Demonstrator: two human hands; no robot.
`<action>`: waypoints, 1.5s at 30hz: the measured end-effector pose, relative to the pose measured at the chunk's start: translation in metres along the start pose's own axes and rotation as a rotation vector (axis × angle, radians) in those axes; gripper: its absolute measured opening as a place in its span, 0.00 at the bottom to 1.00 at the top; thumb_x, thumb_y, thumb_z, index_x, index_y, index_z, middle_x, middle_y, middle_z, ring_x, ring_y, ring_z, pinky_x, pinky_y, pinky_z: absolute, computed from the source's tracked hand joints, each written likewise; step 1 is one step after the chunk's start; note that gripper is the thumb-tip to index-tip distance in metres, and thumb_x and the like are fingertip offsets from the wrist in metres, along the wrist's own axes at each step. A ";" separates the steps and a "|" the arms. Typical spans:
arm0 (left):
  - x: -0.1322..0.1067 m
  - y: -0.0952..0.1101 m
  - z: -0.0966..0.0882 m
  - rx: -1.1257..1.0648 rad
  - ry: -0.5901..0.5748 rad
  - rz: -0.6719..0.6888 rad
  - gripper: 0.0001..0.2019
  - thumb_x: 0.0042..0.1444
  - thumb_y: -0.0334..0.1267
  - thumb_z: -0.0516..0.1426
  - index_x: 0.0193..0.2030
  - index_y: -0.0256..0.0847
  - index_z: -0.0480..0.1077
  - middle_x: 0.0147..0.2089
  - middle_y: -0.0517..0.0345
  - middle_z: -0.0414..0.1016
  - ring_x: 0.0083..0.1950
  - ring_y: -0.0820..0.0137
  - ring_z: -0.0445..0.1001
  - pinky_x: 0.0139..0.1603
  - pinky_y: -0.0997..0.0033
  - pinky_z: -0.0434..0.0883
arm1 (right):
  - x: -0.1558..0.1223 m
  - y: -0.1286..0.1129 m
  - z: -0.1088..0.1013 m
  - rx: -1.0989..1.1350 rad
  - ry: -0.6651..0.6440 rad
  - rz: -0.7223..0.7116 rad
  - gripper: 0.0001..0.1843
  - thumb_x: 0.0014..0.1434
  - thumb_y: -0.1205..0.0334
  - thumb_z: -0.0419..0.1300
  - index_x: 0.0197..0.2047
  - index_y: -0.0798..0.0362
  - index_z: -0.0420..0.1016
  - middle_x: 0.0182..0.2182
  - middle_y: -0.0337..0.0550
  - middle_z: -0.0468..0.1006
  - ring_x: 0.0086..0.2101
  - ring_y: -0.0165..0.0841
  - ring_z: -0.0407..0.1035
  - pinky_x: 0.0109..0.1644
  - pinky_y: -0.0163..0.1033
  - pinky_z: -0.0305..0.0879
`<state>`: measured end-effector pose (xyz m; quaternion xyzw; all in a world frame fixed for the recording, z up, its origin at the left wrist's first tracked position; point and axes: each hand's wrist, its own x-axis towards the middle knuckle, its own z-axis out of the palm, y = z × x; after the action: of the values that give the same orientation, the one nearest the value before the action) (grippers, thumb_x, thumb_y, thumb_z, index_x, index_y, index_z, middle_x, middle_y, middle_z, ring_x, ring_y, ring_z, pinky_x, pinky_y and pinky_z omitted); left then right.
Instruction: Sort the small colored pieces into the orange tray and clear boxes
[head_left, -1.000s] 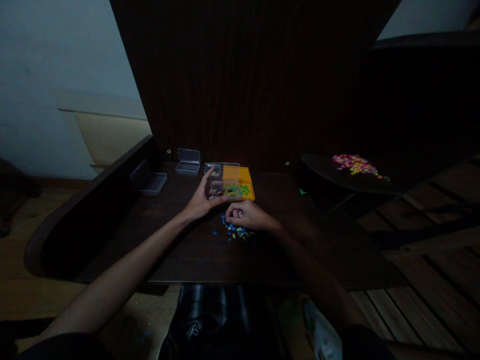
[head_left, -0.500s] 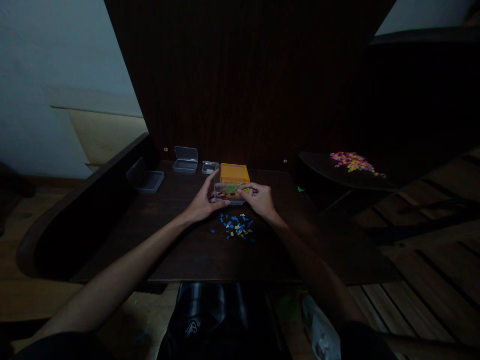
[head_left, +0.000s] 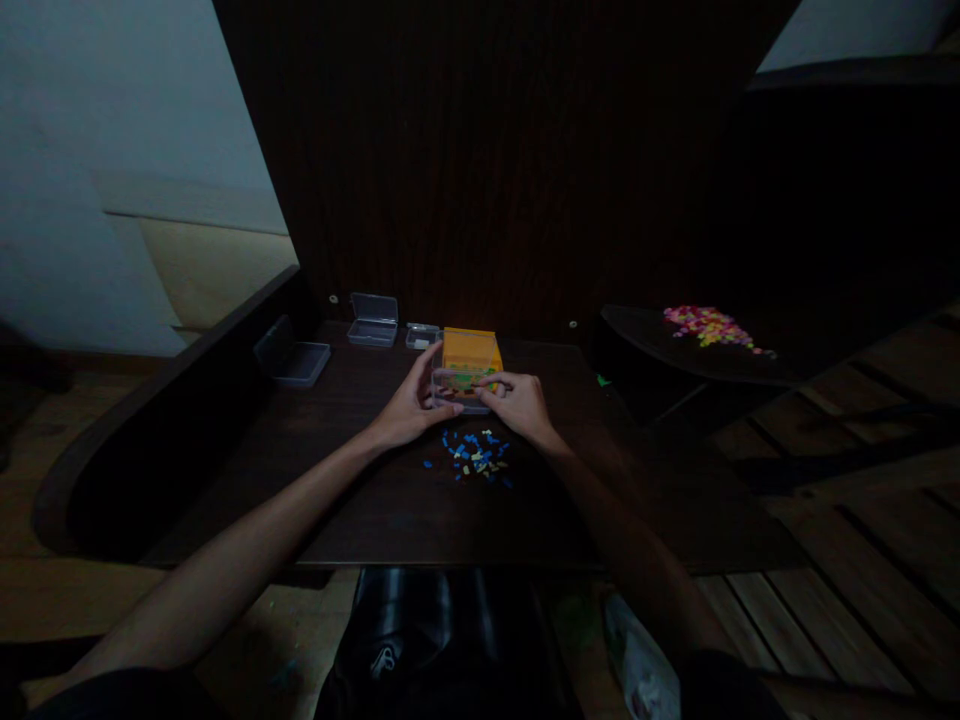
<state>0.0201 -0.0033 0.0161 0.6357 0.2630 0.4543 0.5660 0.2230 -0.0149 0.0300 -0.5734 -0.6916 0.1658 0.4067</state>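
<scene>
My left hand (head_left: pixel 411 405) grips a clear plastic box (head_left: pixel 459 408) by its left side, thumb along the near edge. The lid of this box stands up, and small dark and green pieces show inside or through it. My right hand (head_left: pixel 521 402) is at the box's right side, thumb and fingers pinched together over it; whatever lies between the fingertips is too small to make out. Just behind stands an orange box (head_left: pixel 469 342). Small blue and pale yellow building bricks (head_left: pixel 476 458) lie scattered on the dark table (head_left: pixel 375 530) in front of my hands.
Two clear cases with raised lids, one at the left (head_left: pixel 304 363) and another farther back (head_left: pixel 373 332), stand on the table. A smaller clear case (head_left: pixel 421 337) is beside the orange box. Pink and yellow pieces (head_left: pixel 709 325) are heaped on a side shelf (head_left: pixel 652 335) at right.
My right fingertips have shifted slightly down and left over the clear box. My left hand keeps its hold, and the loose bricks lie as before.
</scene>
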 end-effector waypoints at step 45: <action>0.002 0.004 -0.008 0.019 0.099 -0.024 0.52 0.44 0.37 0.70 0.71 0.51 0.45 0.56 0.46 0.68 0.49 0.61 0.74 0.56 0.47 0.72 | -0.008 -0.009 -0.016 -0.230 -0.760 -0.268 0.15 0.54 0.69 0.60 0.43 0.52 0.83 0.22 0.34 0.73 0.22 0.24 0.60 0.30 0.30 0.55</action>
<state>0.0132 0.0015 0.0199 0.6146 0.3027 0.4758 0.5515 0.2295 -0.0288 0.0432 -0.4182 -0.8750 0.2327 0.0738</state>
